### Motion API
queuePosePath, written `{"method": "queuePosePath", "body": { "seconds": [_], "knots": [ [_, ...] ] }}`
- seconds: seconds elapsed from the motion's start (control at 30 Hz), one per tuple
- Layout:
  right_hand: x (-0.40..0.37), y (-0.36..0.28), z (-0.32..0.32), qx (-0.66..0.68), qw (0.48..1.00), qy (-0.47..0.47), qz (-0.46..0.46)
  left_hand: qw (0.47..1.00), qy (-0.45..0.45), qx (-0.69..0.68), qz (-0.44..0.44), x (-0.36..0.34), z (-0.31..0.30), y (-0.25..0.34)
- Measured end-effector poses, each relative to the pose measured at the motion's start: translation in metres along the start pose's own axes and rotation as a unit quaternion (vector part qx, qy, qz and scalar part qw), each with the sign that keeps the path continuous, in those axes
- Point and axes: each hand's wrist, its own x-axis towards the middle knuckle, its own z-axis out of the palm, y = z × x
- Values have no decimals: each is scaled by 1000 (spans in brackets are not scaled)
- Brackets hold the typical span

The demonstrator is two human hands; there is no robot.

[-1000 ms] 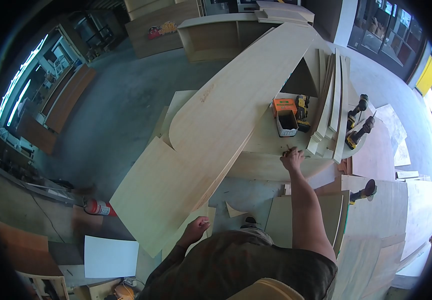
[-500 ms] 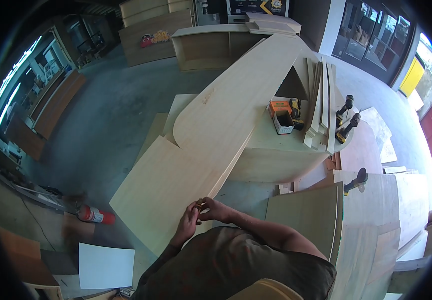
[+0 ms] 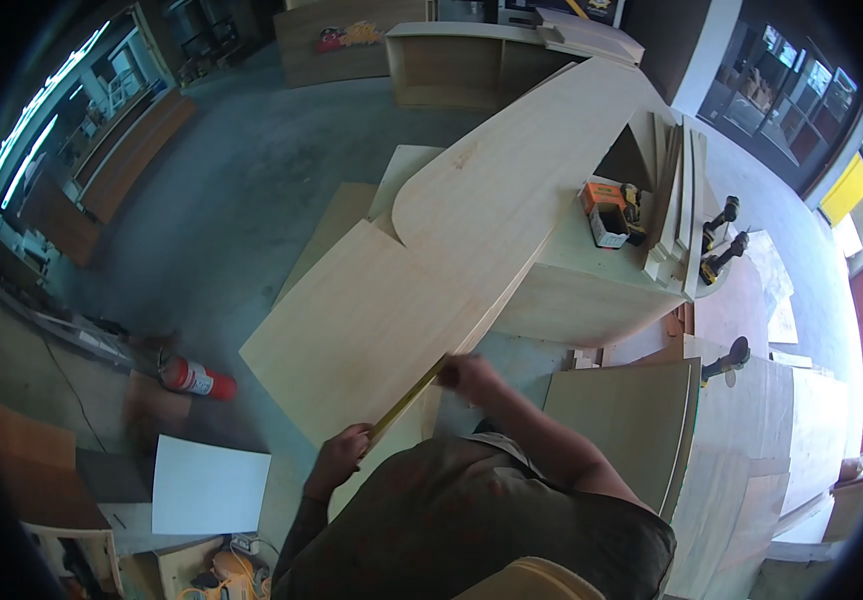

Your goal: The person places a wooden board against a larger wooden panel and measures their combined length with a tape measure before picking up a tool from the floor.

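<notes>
A yellow tape measure (image 3: 405, 401) is drawn out in a straight line along the near edge of a large light plywood panel (image 3: 352, 310). My left hand (image 3: 340, 456) is closed around its lower end, close to the panel's front edge. At the upper end, my right hand (image 3: 470, 378) grips the tape beside the same edge, slightly smeared by motion. Which hand has the tape's case is hidden by the fingers. The panel has a long rounded-end piece (image 3: 512, 170) beyond it, running away toward the back.
An orange box (image 3: 605, 196), cordless drills (image 3: 722, 258) and a stack of wood strips (image 3: 674, 215) lie on the right of the bench. An angle grinder (image 3: 730, 362) rests on boards further right. A fire extinguisher (image 3: 197, 379) lies on the floor at left.
My hands were together and have moved apart, the right going up along the edge and the left down. The yellow tape now stretches between them. The view has shifted.
</notes>
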Motion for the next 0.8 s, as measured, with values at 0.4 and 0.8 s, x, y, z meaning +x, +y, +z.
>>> {"method": "queuePosePath", "body": {
  "seconds": [0.4, 0.8],
  "knots": [
    [81, 3, -224, 430, 785, 436, 97, 979, 167, 93, -74, -150, -67, -130],
    [-2, -52, 63, 355, 884, -126, 277, 993, 96, -17, -66, 10, 35, 35]
  ]
}}
